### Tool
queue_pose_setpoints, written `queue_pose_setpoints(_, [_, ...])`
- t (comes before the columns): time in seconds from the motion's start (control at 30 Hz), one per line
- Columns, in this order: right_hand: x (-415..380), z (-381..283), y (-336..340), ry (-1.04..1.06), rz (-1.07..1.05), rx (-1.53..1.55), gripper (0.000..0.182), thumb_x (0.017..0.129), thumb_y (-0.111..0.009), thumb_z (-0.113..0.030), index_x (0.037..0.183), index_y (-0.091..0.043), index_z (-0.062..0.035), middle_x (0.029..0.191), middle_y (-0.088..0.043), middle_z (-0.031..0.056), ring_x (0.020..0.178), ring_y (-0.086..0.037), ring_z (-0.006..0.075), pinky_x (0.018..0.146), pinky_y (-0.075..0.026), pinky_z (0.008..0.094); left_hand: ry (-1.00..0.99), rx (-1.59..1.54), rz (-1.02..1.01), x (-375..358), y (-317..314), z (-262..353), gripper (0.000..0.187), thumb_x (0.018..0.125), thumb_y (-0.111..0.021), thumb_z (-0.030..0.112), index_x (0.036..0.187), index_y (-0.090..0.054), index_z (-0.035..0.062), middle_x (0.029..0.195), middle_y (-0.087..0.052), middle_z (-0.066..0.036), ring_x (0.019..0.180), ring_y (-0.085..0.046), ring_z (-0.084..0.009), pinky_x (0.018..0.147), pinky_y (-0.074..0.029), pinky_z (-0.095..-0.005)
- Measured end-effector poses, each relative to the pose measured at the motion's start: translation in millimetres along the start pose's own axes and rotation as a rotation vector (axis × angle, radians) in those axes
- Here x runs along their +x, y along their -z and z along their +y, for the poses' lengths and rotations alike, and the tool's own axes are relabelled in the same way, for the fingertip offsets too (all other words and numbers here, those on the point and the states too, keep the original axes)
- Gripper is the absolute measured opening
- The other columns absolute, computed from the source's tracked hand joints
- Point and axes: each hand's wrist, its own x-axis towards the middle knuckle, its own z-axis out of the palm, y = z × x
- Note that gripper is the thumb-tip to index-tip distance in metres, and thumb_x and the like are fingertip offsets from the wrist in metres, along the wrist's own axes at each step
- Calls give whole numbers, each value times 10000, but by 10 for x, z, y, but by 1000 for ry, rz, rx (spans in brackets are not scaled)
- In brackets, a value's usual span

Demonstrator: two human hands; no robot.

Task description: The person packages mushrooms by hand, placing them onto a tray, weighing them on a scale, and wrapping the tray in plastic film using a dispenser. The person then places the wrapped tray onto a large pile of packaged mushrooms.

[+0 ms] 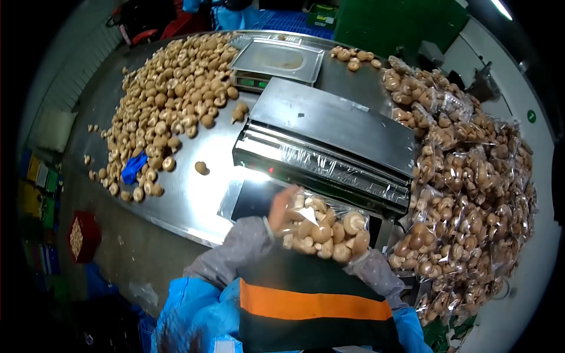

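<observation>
Closest in, both hands hold a tray of mushrooms against the chest: the left hand grips its left edge, while the right hand is hidden behind the pack, so its grip cannot be told. The film over this tray looks loose and not yet sealed. Just beyond stands the wrapping machine with its film roll. To its right a large heap of wrapped packs is done. Farther left on the tabletop, a wide pile of loose mushrooms remains, with a scale behind.
</observation>
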Motion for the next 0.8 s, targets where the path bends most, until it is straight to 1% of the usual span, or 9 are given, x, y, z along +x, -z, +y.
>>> queue_pose_setpoints(0.03, [-195, -86, -386, -234, -112, 190, 211, 913, -521, -233, 1049, -584, -84, 911, -658, 66, 790, -641, 239, 629, -513, 361, 138, -473, -137, -136, -103, 58, 178, 879, -618, 183, 917, -546, 25, 832, -595, -92, 733, -590, -192, 633, -478, -304])
queue_pose_setpoints(0.13, [-472, -233, -1106, -622, -331, 323, 242, 904, -528, -244, 1067, -579, -73, 880, -662, 82, 775, -646, 256, 627, -517, 376, 120, -370, -705, -105, -27, 655, 200, 840, -664, 135, 905, -518, 17, 841, -546, -68, 786, -558, -153, 664, -453, -267])
queue_pose_setpoints(0.23, [-542, -189, -1242, -649, -383, -33, 274, 895, -534, -255, 1085, -575, -62, 849, -666, 98, 760, -651, 272, 626, -521, 392, -54, -347, -677, -199, -274, 858, 355, 844, -673, 268, 1049, -531, 15, 989, -561, -112, 927, -543, -208, 820, -436, -336])
queue_pose_setpoints(0.3, [-506, -171, -1195, -539, -371, -814, 296, 890, -538, -263, 1097, -572, -55, 828, -669, 109, 750, -655, 283, 625, -524, 403, -237, -270, -739, -116, -481, 1008, 494, 883, -574, 386, 1206, -497, 19, 1150, -515, -157, 1027, -540, -276, 889, -431, -365])
queue_pose_setpoints(0.4, [-406, -273, -1116, -406, -344, -2207, 329, 881, -545, -274, 1115, -568, -44, 797, -673, 125, 735, -660, 299, 623, -528, 419, 155, -454, -1069, -207, -600, 964, 460, 928, -485, 395, 1203, -501, 27, 1191, -513, -148, 988, -554, -270, 827, -474, -334])
queue_pose_setpoints(0.53, [-670, -1131, -1786, 215, -172, -1536, 550, 834, -598, -340, 1255, -456, -15, 796, -656, 166, 712, -648, 340, 634, -529, 389, 523, -548, -1124, -217, -604, 899, 414, 931, -498, 344, 1174, -518, 9, 1130, -550, -159, 939, -581, -260, 804, -491, -325])
queue_pose_setpoints(0.67, [-1253, -832, -1979, 487, -392, -1640, 771, 797, -653, -360, 1402, -280, -62, 1030, -608, 166, 798, -638, 347, 658, -518, 412, 820, -607, -965, -200, -594, 785, 369, 933, -511, 292, 1146, -535, -9, 1068, -587, -170, 891, -608, -251, 781, -508, -315])
queue_pose_setpoints(0.73, [-1351, -1118, -1945, -37, -169, -1745, 849, 766, -705, -382, 1440, -265, -113, 1075, -586, 201, 831, -633, 345, 699, -501, 391, 910, -615, -880, -191, -566, 736, 346, 934, -517, 266, 1131, -543, -18, 1037, -606, -176, 867, -622, -246, 769, -516, -310])
queue_pose_setpoints(0.8, [-1389, -966, -1457, 45, 113, -1477, 784, 796, -697, -296, 1442, -280, -142, 1093, -591, 170, 798, -651, 270, 705, -508, 345, 956, -594, -797, -141, -556, 660, 324, 935, -524, 240, 1117, -552, -27, 1007, -624, -181, 842, -635, -241, 758, -525, -305])
